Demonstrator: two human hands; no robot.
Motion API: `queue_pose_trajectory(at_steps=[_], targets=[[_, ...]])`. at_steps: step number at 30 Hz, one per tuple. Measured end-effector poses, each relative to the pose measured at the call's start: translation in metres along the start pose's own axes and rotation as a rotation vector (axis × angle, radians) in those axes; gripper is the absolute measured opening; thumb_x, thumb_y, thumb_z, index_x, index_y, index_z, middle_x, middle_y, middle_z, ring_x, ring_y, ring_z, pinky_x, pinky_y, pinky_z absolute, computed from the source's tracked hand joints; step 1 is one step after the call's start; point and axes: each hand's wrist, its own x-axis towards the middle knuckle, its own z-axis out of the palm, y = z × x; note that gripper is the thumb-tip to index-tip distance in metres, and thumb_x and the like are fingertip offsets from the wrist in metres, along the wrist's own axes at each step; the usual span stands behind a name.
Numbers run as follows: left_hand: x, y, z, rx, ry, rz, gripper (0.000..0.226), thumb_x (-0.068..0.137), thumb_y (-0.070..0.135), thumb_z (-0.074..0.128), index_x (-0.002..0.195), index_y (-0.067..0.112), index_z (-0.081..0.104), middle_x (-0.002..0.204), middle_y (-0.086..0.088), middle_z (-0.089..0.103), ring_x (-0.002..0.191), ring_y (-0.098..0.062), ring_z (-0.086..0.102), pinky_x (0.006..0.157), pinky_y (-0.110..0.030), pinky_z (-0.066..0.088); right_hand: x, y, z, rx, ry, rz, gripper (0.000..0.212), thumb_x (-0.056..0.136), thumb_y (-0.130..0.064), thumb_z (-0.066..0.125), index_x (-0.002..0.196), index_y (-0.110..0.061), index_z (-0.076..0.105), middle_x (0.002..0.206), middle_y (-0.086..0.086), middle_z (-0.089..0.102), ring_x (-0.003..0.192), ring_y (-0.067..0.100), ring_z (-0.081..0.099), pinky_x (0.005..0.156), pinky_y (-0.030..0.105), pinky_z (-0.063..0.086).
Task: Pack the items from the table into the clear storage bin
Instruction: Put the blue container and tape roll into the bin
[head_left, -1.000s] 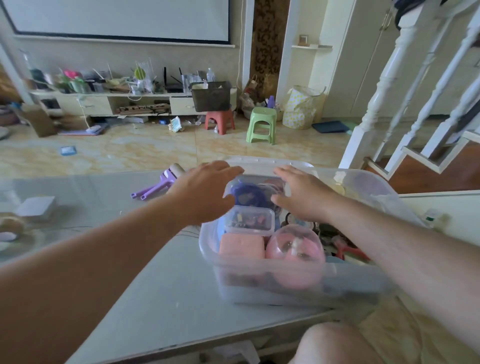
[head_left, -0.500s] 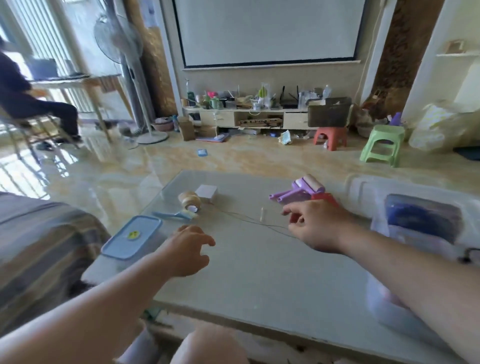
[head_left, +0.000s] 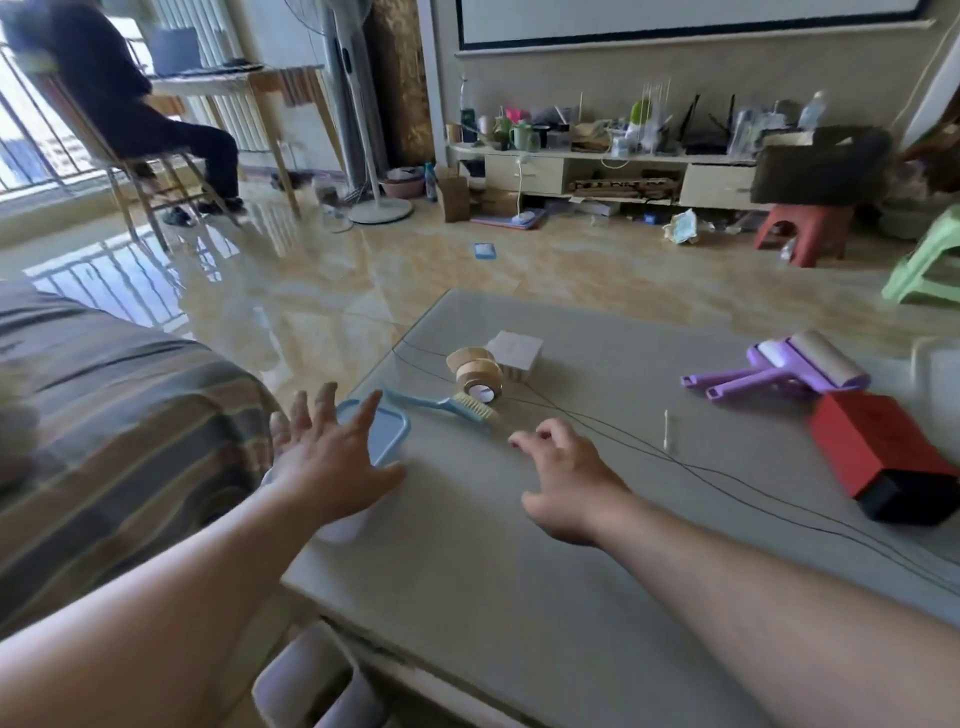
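A small container with a light blue lid (head_left: 387, 434) sits at the table's near left corner. My left hand (head_left: 327, 457) hovers over it with fingers spread, covering most of it, holding nothing. My right hand (head_left: 563, 478) is just right of it above the table, fingers loosely curled and empty. Behind them lie a blue brush (head_left: 447, 406), two brown tape rolls (head_left: 477, 374) and a white box (head_left: 514, 351). Further right are purple lint rollers (head_left: 789, 366), a cotton swab (head_left: 666, 430) and a red and black box (head_left: 883, 454). Only an edge of the clear storage bin (head_left: 935, 358) shows at far right.
A thin black wire (head_left: 727, 473) runs across the grey table (head_left: 519, 571). A striped sofa (head_left: 104, 415) stands left of the table. A person sits on a chair (head_left: 130, 130) at the back left. Red stool (head_left: 802, 231) and green stool (head_left: 930, 265) stand on the floor beyond.
My view swung left, away from the bin. Both hands moved left across the table; my left hand opened wide and now hovers over the blue-lidded container.
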Motion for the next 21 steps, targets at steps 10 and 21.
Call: queue_pose_trajectory(at_steps=[10, 21], targets=[[0.130, 0.100, 0.007, -0.081, -0.057, 0.346, 0.103, 0.084, 0.011, 0.057, 0.160, 0.049, -0.001, 0.172, -0.005, -0.004, 0.158, -0.035, -0.003, 0.127, -0.053, 0.011, 0.110, -0.003, 0.025, 0.115, 0.129, 0.000, 0.081, 0.074, -0.060, 0.074, 0.146, -0.055, 0.037, 0.153, -0.008, 0.039, 0.140, 0.030, 0.038, 0.111, 0.047, 0.044], [0.125, 0.114, 0.022, -0.172, -0.001, 0.415, 0.032, 0.090, 0.020, 0.066, 0.120, 0.030, 0.069, 0.107, -0.003, 0.071, 0.096, -0.025, 0.067, 0.082, -0.033, 0.053, 0.086, -0.013, 0.027, 0.037, 0.183, 0.168, 0.039, 0.084, -0.045, 0.068, 0.120, -0.029, 0.066, 0.121, -0.001, 0.065, 0.120, 0.032, 0.052, 0.088, 0.038, 0.048]])
